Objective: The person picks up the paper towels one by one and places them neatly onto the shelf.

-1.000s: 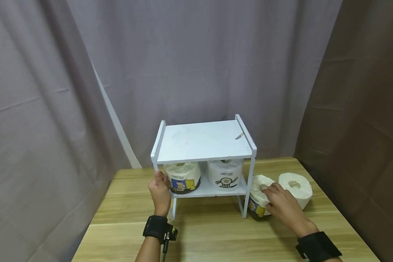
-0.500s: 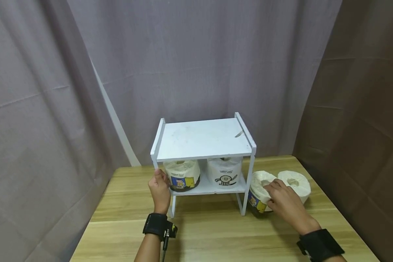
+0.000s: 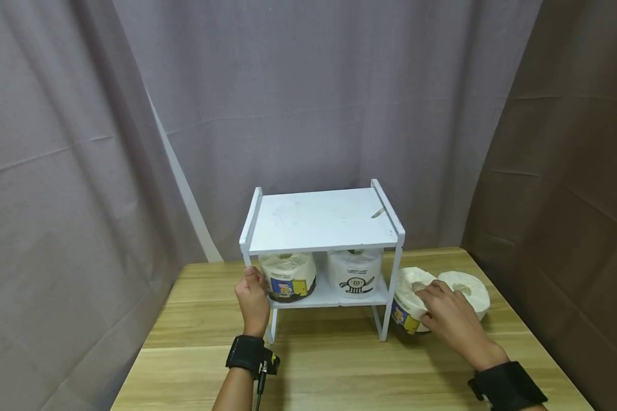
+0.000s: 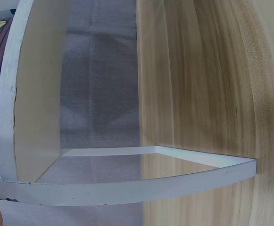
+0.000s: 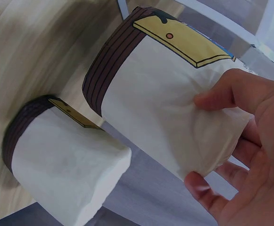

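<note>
My left hand (image 3: 253, 301) grips the front left leg of a white two-tier shelf (image 3: 324, 220); only a fingertip shows in the left wrist view. On the lower tier stand a toilet paper roll with a blue and yellow print (image 3: 288, 278) and another with a striped cartoon figure (image 3: 356, 275). To the right of the shelf, my right hand (image 3: 455, 319) holds a wrapped toilet paper roll (image 5: 160, 89) by its top end, thumb on the side and fingers at the core end. Behind it stands one more toilet paper roll (image 5: 68, 155), partly covered by the hand in the head view.
The wooden table (image 3: 329, 377) carries the shelf and the loose rolls. A grey curtain (image 3: 308, 114) hangs behind the table, with a brown one (image 3: 560, 200) along its right side. The shelf's right front leg (image 3: 392, 297) stands close beside the held roll.
The held toilet paper roll and my right hand have shifted slightly up in the head view. My left hand keeps its hold on the shelf leg.
</note>
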Demonstrator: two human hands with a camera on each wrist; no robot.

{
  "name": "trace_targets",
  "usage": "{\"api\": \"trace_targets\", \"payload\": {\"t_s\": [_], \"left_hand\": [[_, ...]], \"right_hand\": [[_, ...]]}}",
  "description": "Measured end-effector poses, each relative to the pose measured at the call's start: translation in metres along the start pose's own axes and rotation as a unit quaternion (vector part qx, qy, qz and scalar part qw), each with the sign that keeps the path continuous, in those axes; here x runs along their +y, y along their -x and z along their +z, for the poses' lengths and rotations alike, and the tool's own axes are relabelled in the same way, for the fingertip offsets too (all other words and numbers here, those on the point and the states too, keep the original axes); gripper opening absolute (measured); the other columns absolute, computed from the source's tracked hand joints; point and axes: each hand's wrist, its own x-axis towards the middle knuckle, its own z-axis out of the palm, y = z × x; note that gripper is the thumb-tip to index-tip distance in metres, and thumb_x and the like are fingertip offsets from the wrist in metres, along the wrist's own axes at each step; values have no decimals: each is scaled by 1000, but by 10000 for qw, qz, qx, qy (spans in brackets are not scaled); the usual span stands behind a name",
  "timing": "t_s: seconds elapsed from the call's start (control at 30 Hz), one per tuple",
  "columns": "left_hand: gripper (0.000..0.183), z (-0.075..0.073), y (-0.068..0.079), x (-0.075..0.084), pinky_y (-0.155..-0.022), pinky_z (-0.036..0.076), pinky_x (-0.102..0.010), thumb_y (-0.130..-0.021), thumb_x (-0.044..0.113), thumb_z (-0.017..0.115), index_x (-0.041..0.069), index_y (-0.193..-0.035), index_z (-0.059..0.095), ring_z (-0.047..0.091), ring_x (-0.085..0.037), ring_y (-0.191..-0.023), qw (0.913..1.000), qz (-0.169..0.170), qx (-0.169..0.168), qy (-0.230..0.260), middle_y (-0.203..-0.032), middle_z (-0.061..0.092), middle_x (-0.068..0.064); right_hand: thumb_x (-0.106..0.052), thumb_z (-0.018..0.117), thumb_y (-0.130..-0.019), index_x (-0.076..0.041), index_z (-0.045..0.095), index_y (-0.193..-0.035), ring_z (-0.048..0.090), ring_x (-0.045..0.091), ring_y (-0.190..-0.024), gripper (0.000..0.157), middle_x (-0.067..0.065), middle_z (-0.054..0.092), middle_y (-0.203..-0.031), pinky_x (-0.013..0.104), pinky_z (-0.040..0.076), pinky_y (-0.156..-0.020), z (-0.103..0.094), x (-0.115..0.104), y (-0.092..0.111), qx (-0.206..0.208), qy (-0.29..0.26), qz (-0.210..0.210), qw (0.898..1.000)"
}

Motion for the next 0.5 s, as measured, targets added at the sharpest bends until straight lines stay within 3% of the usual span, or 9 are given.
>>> {"api": "trace_targets", "payload": {"t_s": [0.33,0.5], "left_hand": [[56,2,-1,1,-45,28,-24,-107,33,34,1,-62,39,31,-15,-45,9999,69,5,-86,-50,33,-3],[52,1,0,2,-45,28,-24,-108,25,33,3,-61,38,31,-14,-45,9998,28,1,-210,-51,33,0]], "right_hand": [[-10,78,-68,-6,68,-113,51,34,-110,47,10,68,-107,49,36,-74,-12,-4,-2,55,107,144,9998],[-11,78,-67,-7,68,-113,51,34,-110,47,9,68,-106,48,36,-73,-16,-6,-3,14,140,110,9998]]}}
